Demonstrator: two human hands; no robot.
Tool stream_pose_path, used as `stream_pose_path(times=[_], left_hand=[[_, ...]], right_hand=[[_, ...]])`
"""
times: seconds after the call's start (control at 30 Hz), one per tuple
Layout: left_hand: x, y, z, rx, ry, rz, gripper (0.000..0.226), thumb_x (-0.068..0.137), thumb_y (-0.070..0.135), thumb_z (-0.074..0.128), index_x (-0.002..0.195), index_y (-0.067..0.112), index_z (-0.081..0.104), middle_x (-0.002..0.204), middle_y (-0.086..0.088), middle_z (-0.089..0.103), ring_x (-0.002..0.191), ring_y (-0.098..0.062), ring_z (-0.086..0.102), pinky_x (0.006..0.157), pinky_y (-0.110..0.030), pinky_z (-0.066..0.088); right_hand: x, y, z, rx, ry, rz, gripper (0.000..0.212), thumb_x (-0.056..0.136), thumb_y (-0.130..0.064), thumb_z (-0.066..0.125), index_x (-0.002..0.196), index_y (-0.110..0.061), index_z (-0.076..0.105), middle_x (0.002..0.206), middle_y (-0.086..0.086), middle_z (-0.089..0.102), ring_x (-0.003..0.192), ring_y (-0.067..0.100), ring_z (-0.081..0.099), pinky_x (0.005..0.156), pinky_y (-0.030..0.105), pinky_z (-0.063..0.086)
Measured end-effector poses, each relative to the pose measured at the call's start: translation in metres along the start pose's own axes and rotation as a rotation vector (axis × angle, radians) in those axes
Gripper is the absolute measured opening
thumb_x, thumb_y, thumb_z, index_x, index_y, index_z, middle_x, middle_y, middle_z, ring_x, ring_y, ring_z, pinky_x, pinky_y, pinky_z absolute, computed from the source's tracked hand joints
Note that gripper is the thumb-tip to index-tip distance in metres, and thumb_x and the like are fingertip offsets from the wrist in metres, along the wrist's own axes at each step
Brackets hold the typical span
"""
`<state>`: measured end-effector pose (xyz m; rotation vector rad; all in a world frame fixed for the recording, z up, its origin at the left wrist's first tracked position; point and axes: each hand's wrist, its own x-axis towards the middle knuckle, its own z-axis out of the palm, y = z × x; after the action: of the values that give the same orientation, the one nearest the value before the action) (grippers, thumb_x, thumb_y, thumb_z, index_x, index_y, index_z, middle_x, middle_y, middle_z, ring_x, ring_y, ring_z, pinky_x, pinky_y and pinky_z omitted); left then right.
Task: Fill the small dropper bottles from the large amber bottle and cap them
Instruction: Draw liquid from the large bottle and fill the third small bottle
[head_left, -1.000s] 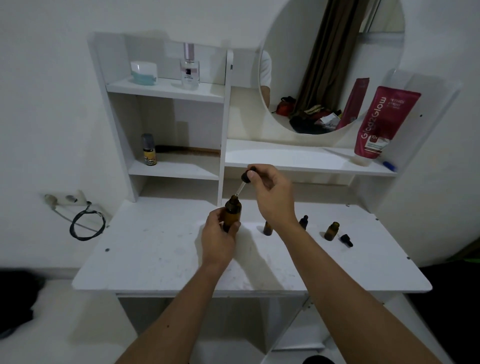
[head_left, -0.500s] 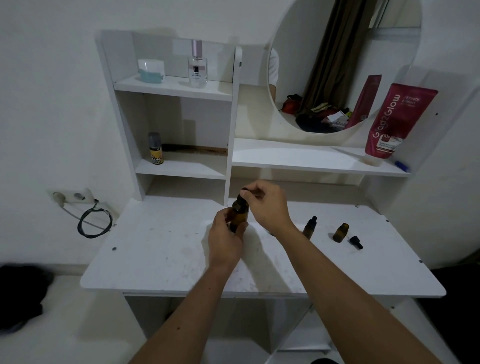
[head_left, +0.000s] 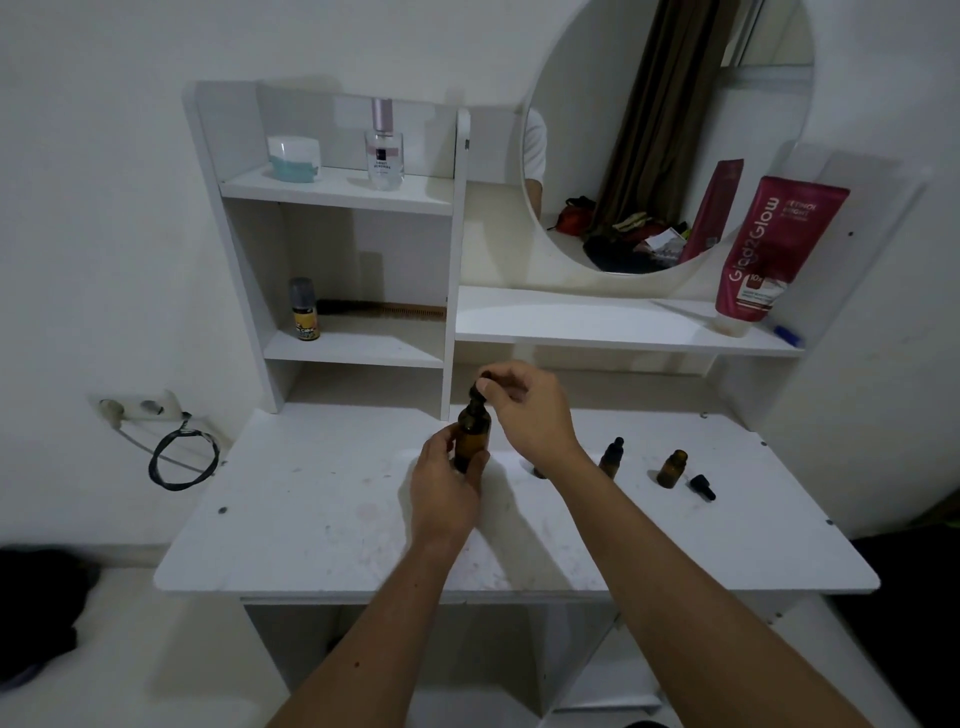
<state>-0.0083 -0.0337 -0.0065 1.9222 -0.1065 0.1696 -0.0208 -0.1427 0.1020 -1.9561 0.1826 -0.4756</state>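
Observation:
The large amber bottle (head_left: 472, 436) stands on the white desk (head_left: 322, 519), and my left hand (head_left: 444, 488) grips its body from the near side. My right hand (head_left: 524, 410) pinches the black dropper cap (head_left: 479, 389) seated on the bottle's neck. To the right a small capped dropper bottle (head_left: 611, 458) stands upright. Further right is a small uncapped amber bottle (head_left: 672, 468), with a loose black dropper cap (head_left: 702, 487) lying beside it. Another small bottle (head_left: 540, 473) is mostly hidden behind my right wrist.
Shelves rise at the desk's back, holding a small yellow-labelled bottle (head_left: 304, 309), a perfume bottle (head_left: 384, 148) and a white jar (head_left: 294, 157). A red tube (head_left: 769, 249) leans beside the round mirror (head_left: 670, 130). A black cable (head_left: 182, 457) hangs at the left wall.
My right hand lowered the dropper from above the large bottle into its neck and now holds the cap on it. The camera view shifted slightly.

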Motion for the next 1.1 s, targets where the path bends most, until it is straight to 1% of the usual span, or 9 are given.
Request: stream_pose_path(times=[0.1, 0.23, 0.33, 0.43, 0.57, 0.67, 0.77, 0.97, 1.1], left_hand=[[-0.002, -0.001, 0.0, 0.036, 0.015, -0.013, 0.063, 0.09, 0.042, 0.073, 0.144, 0.019, 0.048, 0.142, 0.0, 0.057, 0.128, -0.021, 0.055, 0.108, -0.034, 0.044], [-0.011, -0.002, -0.001, 0.03, 0.031, -0.025, 0.077, 0.085, 0.04, 0.079, 0.147, 0.017, 0.041, 0.147, -0.003, 0.047, 0.129, -0.022, 0.052, 0.109, -0.032, 0.042], [-0.02, 0.002, -0.005, -0.012, 0.114, -0.076, 0.073, 0.084, 0.037, 0.081, 0.144, 0.017, 0.043, 0.14, -0.002, 0.049, 0.12, -0.02, 0.055, 0.102, -0.032, 0.05], [-0.042, 0.014, -0.001, -0.112, 0.14, -0.04, 0.058, 0.086, 0.032, 0.08, 0.134, 0.023, 0.048, 0.129, 0.005, 0.052, 0.108, -0.014, 0.056, 0.087, -0.018, 0.049], [-0.074, 0.034, 0.024, -0.157, -0.046, 0.068, 0.033, 0.091, 0.027, 0.075, 0.118, 0.031, 0.056, 0.109, 0.013, 0.062, 0.099, -0.009, 0.061, 0.082, -0.019, 0.053], [-0.088, 0.045, 0.056, -0.079, -0.276, 0.162, 0.03, 0.093, 0.03, 0.072, 0.121, 0.031, 0.06, 0.115, 0.014, 0.066, 0.104, -0.006, 0.063, 0.092, -0.028, 0.058], [-0.091, 0.053, 0.09, -0.038, -0.432, 0.214, 0.041, 0.094, 0.033, 0.071, 0.132, 0.029, 0.057, 0.129, 0.014, 0.064, 0.115, -0.005, 0.061, 0.101, -0.033, 0.055], [-0.083, 0.067, 0.14, 0.061, -0.49, 0.232, 0.061, 0.094, 0.032, 0.069, 0.149, 0.019, 0.044, 0.147, 0.004, 0.05, 0.132, -0.012, 0.05, 0.112, -0.036, 0.044], [-0.08, 0.076, 0.158, 0.083, -0.507, 0.234, 0.065, 0.095, 0.028, 0.068, 0.152, 0.014, 0.04, 0.151, -0.001, 0.046, 0.139, -0.016, 0.044, 0.115, -0.037, 0.04]], right_hand=[[0.001, -0.016, -0.009, 0.111, 0.04, -0.033, 0.015, 0.099, -0.013, 0.069, 0.113, -0.014, 0.076, 0.104, -0.004, 0.078, 0.095, -0.001, 0.071, 0.08, 0.005, 0.051], [-0.004, -0.033, -0.024, 0.168, 0.097, -0.131, 0.016, 0.099, -0.012, 0.069, 0.112, -0.012, 0.077, 0.104, -0.006, 0.079, 0.098, 0.001, 0.074, 0.086, 0.009, 0.053], [-0.01, -0.038, -0.041, 0.193, 0.125, -0.172, 0.016, 0.1, -0.013, 0.069, 0.114, -0.013, 0.077, 0.108, -0.004, 0.079, 0.104, 0.007, 0.074, 0.094, 0.017, 0.056], [-0.02, -0.032, -0.066, 0.225, 0.161, -0.161, 0.015, 0.1, -0.014, 0.07, 0.112, -0.015, 0.077, 0.108, -0.003, 0.079, 0.105, 0.006, 0.074, 0.092, 0.015, 0.055], [-0.037, -0.008, -0.104, 0.207, 0.227, -0.115, 0.016, 0.098, -0.016, 0.072, 0.114, -0.014, 0.077, 0.107, -0.003, 0.08, 0.104, 0.007, 0.075, 0.091, 0.016, 0.055], [-0.045, 0.011, -0.141, 0.189, 0.292, -0.058, 0.017, 0.099, -0.018, 0.072, 0.115, -0.017, 0.076, 0.105, -0.003, 0.081, 0.103, 0.008, 0.076, 0.092, 0.02, 0.058], [-0.051, 0.029, -0.176, 0.149, 0.367, -0.027, 0.016, 0.099, -0.018, 0.071, 0.114, -0.018, 0.076, 0.102, -0.003, 0.081, 0.099, 0.011, 0.078, 0.086, 0.027, 0.061], [-0.055, 0.063, -0.209, 0.109, 0.482, 0.021, 0.016, 0.099, -0.016, 0.072, 0.099, -0.031, 0.077, 0.097, -0.003, 0.081, 0.097, 0.014, 0.078, 0.096, 0.041, 0.062], [-0.054, 0.076, -0.214, 0.099, 0.503, 0.013, 0.014, 0.099, -0.016, 0.071, 0.101, -0.029, 0.077, 0.099, -0.004, 0.081, 0.099, 0.013, 0.078, 0.099, 0.043, 0.061]])
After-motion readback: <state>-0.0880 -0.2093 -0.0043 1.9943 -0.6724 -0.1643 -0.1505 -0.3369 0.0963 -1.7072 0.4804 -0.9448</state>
